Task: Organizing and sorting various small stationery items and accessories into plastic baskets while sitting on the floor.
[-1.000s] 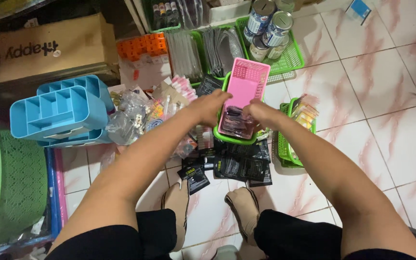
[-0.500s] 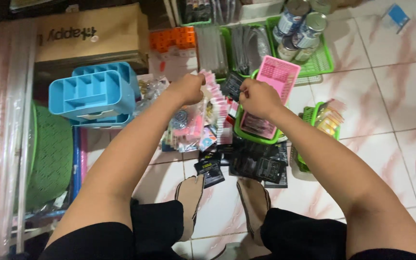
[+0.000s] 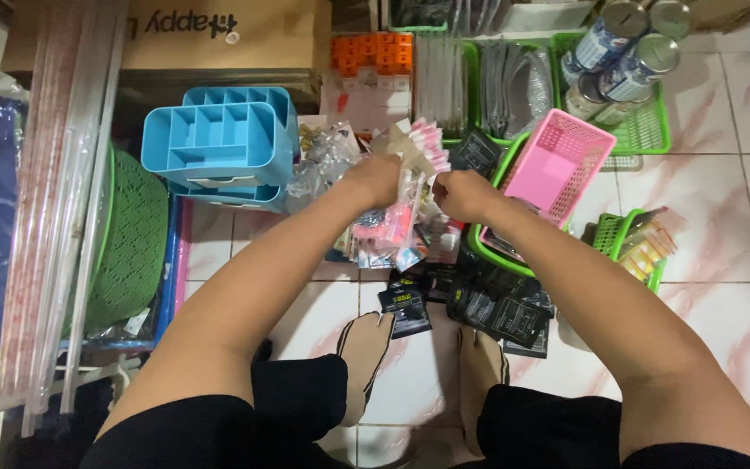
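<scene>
Left hand [image 3: 375, 181]: we see it closed on the packet bundle [image 3: 397, 213].
Right hand [image 3: 460, 194]: closed, gripping the bundle's right edge.
Bundle axis: hangs downward between our hands.

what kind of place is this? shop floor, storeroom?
Likely a small shop's stock corner: packaged goods sorted in green baskets on a tiled floor, stacked blue organiser trays, and a cardboard box.

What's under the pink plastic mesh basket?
The pink plastic mesh basket sits tilted inside a green plastic basket, whose rim shows at its left and lower sides. Dark packets show at the green basket's near end; its floor beneath the pink one is covered, partly by the right hand.
</scene>
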